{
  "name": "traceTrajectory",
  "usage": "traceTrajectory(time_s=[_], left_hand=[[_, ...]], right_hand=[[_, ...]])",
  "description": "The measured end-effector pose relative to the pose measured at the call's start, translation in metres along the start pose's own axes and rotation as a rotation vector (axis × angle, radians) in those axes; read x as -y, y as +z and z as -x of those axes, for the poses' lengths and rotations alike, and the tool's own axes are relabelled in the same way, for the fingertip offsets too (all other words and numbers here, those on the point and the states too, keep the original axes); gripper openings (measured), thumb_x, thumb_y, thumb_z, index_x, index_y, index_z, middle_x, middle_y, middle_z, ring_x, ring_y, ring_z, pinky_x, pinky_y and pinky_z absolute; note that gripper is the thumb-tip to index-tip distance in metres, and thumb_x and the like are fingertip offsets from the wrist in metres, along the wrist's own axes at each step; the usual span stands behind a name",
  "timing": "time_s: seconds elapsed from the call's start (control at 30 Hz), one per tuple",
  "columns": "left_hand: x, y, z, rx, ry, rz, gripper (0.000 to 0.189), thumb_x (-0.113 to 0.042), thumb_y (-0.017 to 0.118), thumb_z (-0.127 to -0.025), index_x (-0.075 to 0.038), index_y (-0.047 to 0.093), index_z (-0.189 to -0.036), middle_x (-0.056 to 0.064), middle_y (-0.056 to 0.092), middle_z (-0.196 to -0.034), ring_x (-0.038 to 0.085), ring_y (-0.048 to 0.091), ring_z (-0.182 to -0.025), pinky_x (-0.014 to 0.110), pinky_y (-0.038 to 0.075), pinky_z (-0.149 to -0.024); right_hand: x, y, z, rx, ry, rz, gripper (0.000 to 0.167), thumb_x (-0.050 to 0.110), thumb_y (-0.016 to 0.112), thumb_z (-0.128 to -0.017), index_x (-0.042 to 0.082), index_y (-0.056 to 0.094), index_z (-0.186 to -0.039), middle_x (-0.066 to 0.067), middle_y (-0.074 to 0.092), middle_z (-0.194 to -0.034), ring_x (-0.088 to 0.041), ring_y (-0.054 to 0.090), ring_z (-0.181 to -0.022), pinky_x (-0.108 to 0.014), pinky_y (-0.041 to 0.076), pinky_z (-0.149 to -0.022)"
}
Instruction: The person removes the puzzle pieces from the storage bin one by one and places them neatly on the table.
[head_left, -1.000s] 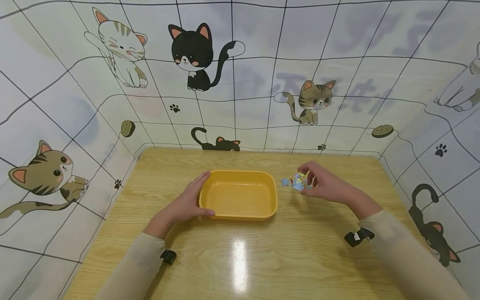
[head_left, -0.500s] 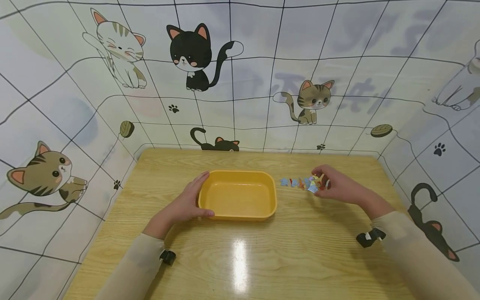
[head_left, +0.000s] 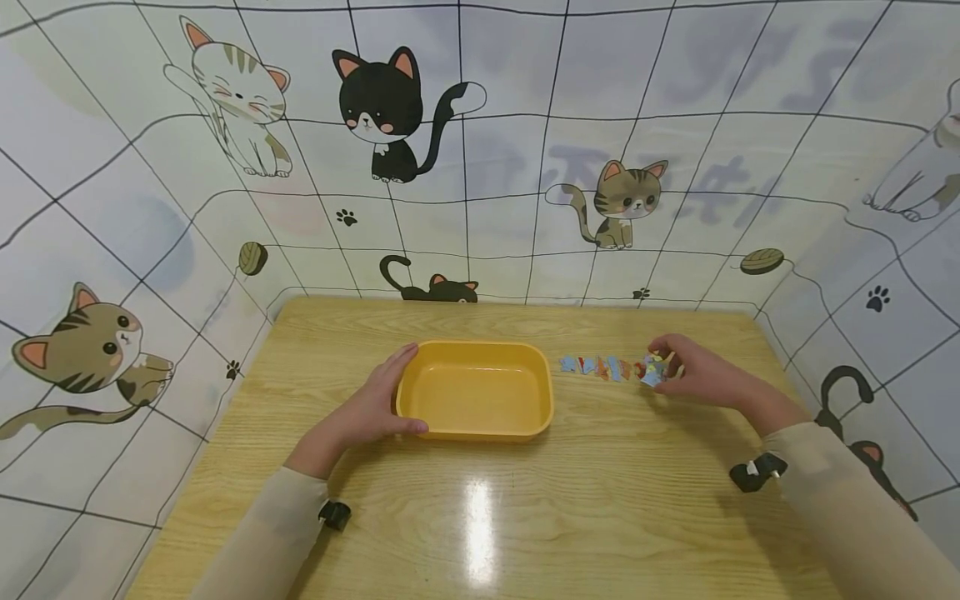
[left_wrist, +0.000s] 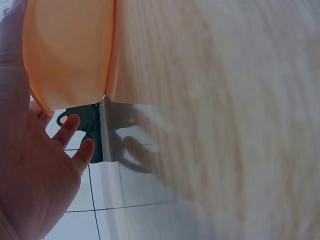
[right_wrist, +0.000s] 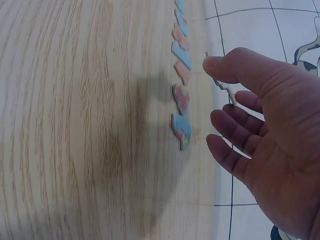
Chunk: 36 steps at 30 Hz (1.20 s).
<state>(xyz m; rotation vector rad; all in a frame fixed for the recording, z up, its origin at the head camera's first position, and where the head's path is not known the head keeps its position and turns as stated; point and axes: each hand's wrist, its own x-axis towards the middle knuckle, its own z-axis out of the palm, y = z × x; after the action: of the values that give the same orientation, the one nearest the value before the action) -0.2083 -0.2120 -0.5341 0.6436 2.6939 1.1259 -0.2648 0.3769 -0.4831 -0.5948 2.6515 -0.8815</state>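
Note:
In the head view, my left hand holds the left end of a yellow plastic tray, thumb on the near side and fingertips at the far left corner. Nothing lies inside the tray. My right hand is to the right of it, low over the table. In the right wrist view its thumb and fingers pinch a thin puzzle piece, seen nearly edge-on. Several blue, orange and red puzzle pieces lie in a row between tray and right hand. The nearest piece is blue with mixed colours.
The wooden table carries the tray and the row. A cloth printed with cats and grid lines surrounds its back and sides. Black straps with small devices sit on both wrists.
My right hand has moved to the right along the row, and more puzzle pieces now lie on the table behind it. My left hand and the tray have stayed in place.

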Motion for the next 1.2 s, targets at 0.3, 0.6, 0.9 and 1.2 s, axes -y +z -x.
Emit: traceTrajectory(time_s=[0.3,0.6,0.9,1.2], left_hand=[[0.001,0.001,0.0,-0.002,-0.001,-0.005,0.138,-0.052,0.101,-0.078,-0.02,0.013,-0.18,0.001,0.012,-0.186,0.038,0.016,-0.168,0.066,0.021,-0.132],[0.002,0.0,0.0,0.002,-0.017,-0.015,0.138,-0.05,0.102,-0.078,-0.021,0.013,-0.18,-0.001,0.012,-0.186,0.036,0.016,-0.168,0.064,0.022,-0.132],[0.0,0.0,0.0,0.0,-0.008,0.004,0.137,-0.047,0.102,-0.078,-0.019,0.014,-0.179,0.0,0.012,-0.185,0.037,0.016,-0.168,0.065,0.021,-0.132],[0.0,0.0,0.001,-0.006,0.008,-0.005,0.137,-0.05,0.102,-0.078,-0.019,0.014,-0.179,0.004,0.014,-0.185,0.041,0.018,-0.167,0.067,0.022,-0.131]], right_hand=[[-0.019,-0.007,0.004,0.014,0.064,0.024,0.072,0.018,0.089,-0.096,-0.009,0.05,-0.15,-0.029,0.057,-0.143,-0.035,0.065,-0.112,-0.042,0.057,-0.085],[-0.034,-0.01,0.005,0.029,0.112,0.022,0.071,0.016,0.089,-0.095,-0.012,0.05,-0.147,-0.031,0.058,-0.138,-0.037,0.066,-0.113,-0.041,0.057,-0.087],[-0.043,-0.012,0.011,0.028,0.142,0.009,0.072,0.014,0.089,-0.093,-0.014,0.049,-0.147,-0.034,0.057,-0.135,-0.041,0.067,-0.113,-0.045,0.059,-0.086],[-0.061,-0.013,0.012,0.016,0.136,0.02,0.072,0.015,0.09,-0.093,-0.013,0.051,-0.146,-0.031,0.06,-0.132,-0.039,0.068,-0.112,-0.044,0.058,-0.088]])
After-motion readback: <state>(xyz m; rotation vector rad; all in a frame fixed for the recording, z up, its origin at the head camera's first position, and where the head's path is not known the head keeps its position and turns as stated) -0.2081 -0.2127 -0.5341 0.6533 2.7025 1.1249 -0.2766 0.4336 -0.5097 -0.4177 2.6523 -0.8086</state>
